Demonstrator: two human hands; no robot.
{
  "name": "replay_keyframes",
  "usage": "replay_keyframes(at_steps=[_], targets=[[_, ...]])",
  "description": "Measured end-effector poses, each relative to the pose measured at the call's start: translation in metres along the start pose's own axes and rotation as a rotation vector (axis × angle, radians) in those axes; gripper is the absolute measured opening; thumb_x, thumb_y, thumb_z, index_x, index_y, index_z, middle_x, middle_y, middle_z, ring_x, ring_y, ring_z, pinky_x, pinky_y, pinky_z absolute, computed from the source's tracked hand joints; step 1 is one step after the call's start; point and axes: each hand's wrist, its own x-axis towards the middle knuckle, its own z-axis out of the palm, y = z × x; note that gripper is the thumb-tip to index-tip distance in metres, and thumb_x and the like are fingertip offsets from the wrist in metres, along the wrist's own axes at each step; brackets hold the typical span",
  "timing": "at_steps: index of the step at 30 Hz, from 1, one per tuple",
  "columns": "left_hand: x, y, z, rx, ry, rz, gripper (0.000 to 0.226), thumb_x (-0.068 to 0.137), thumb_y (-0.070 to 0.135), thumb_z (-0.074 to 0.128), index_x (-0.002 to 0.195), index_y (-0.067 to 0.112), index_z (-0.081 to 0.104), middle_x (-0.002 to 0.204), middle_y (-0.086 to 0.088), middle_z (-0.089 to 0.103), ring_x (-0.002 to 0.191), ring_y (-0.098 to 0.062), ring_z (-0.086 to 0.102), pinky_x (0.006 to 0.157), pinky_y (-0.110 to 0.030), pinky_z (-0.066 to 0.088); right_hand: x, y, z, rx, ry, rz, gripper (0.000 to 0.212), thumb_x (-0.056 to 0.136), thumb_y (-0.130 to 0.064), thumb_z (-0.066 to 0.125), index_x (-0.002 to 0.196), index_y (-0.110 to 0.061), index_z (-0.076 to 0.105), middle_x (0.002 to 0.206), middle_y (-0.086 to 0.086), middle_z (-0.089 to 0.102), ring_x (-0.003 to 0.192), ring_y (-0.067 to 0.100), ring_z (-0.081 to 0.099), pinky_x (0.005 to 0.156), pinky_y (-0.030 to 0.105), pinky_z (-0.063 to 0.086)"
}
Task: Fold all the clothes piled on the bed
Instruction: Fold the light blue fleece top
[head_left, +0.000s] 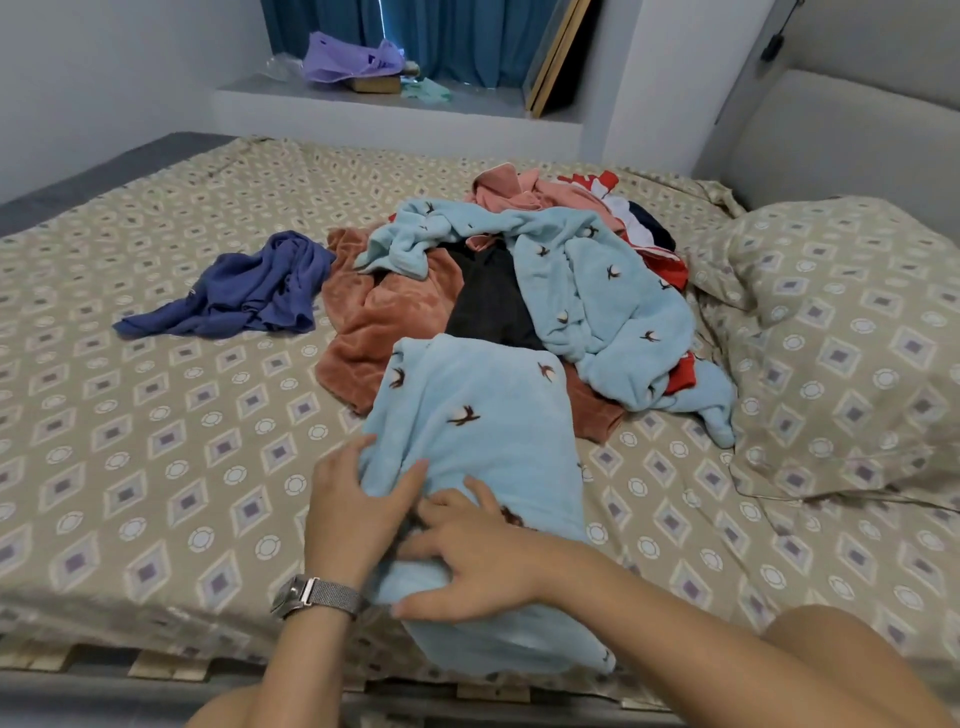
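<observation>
Gripping the near end of a light blue fleece garment (483, 452) at the bed's (156, 415) front edge: left hand (353, 514), steel watch (317, 597) at the wrist, curled round its left side; right hand (467, 556) spread and pressing down just beside it. Stretching away from both hands toward the pile (519, 291) of unfolded clothes mid-mattress, its far end resting on a rust-coloured piece (374, 322). Lying apart to the left, a crumpled purple-blue garment (244, 291).

We cannot see how far the black garment (491, 301) runs under the light blue fleece (597, 291), the red garment (675, 270) shows only as scraps beneath the pile, and motion blurs the fingers (415, 525) where our hands meet.
</observation>
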Motion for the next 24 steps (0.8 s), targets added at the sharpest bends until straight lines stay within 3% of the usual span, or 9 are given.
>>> replay_keyframes(at_steps=[3,5,8,11,14,17,19,21,24], targets=[[-0.004,0.005,0.011,0.032,-0.132,-0.109,0.04,0.077,0.053,0.071,0.086,0.015,0.062,0.084,-0.002,0.067,0.08,-0.021,0.063,0.062,-0.031,0.045,-0.006,0.016,-0.031,0.441,0.176,0.011,0.022,0.087,-0.034,0.069,0.104,-0.022,0.075,0.102,-0.01,0.072,0.099,0.004,0.064,0.098,0.023,0.044],[-0.001,0.002,0.015,-0.034,-0.102,-0.155,0.037,0.079,0.051,0.07,0.083,0.014,0.065,0.079,-0.004,0.069,0.079,-0.025,0.066,0.066,-0.035,0.05,0.002,0.039,-0.052,0.461,0.502,0.1,0.017,0.087,-0.017,0.069,0.103,-0.016,0.075,0.097,-0.003,0.075,0.091,0.01,0.068,0.089,0.029,0.052],[-0.001,0.006,0.019,-0.469,-0.128,-0.207,0.013,0.089,0.034,0.067,0.094,0.022,0.071,0.092,0.002,0.075,0.092,-0.019,0.07,0.084,-0.04,0.055,0.023,0.071,-0.077,0.121,0.662,0.128,0.033,0.091,-0.013,0.062,0.124,-0.016,0.063,0.122,0.0,0.066,0.116,0.017,0.057,0.103,0.033,0.041],[-0.007,0.022,0.021,-1.0,-0.296,-0.352,0.025,0.095,0.022,0.056,0.117,0.012,0.064,0.112,-0.009,0.071,0.103,-0.025,0.068,0.091,-0.04,0.055,0.051,0.082,-0.091,-0.122,0.485,0.054,0.047,0.096,-0.03,0.056,0.141,-0.02,0.047,0.14,0.001,0.051,0.131,0.023,0.041,0.11,0.041,0.03],[-0.008,0.026,0.023,-1.285,-0.356,-0.618,0.025,0.097,0.019,0.049,0.11,0.007,0.066,0.105,-0.016,0.072,0.09,-0.027,0.071,0.079,-0.041,0.058,0.069,0.079,-0.089,-0.149,0.321,0.145,0.052,0.098,-0.053,0.04,0.148,-0.038,0.031,0.159,0.001,0.024,0.147,0.021,0.017,0.118,0.055,0.009],[-0.002,0.013,0.018,-1.023,-0.337,-0.582,0.019,0.094,0.009,0.053,0.105,0.011,0.068,0.095,-0.011,0.073,0.081,-0.02,0.072,0.066,-0.032,0.058,0.076,0.083,-0.076,-0.231,0.209,0.154,0.045,0.101,-0.054,0.029,0.146,-0.046,0.03,0.163,-0.001,0.01,0.15,0.019,0.005,0.118,0.056,-0.003],[0.002,0.002,0.01,-0.593,-0.255,-0.431,0.013,0.092,0.021,0.06,0.1,0.016,0.069,0.091,-0.003,0.074,0.082,-0.016,0.071,0.064,-0.029,0.052,0.079,0.088,-0.076,-0.271,0.262,0.101,0.038,0.105,-0.035,0.031,0.141,-0.043,0.039,0.159,-0.004,0.022,0.145,0.021,0.019,0.114,0.051,0.014],[0.0,-0.006,0.002,-0.249,-0.121,-0.308,0.023,0.087,0.037,0.066,0.092,0.015,0.065,0.083,0.001,0.07,0.079,-0.014,0.065,0.063,-0.028,0.045,0.088,0.094,-0.089,-0.335,0.318,0.053,0.053,0.096,-0.007,0.04,0.136,-0.04,0.045,0.148,-0.009,0.038,0.127,0.02,0.035,0.098,0.045,0.032],[-0.011,-0.002,-0.004,-0.115,-0.099,-0.214,0.031,0.082,0.044,0.069,0.078,0.014,0.064,0.062,0.007,0.064,0.055,0.002,0.053,0.053,-0.019,0.038,0.103,0.11,-0.119,-0.336,0.221,0.048,0.056,0.094,0.002,0.038,0.134,-0.035,0.048,0.13,-0.008,0.054,0.105,0.018,0.035,0.087,0.042,0.042]])
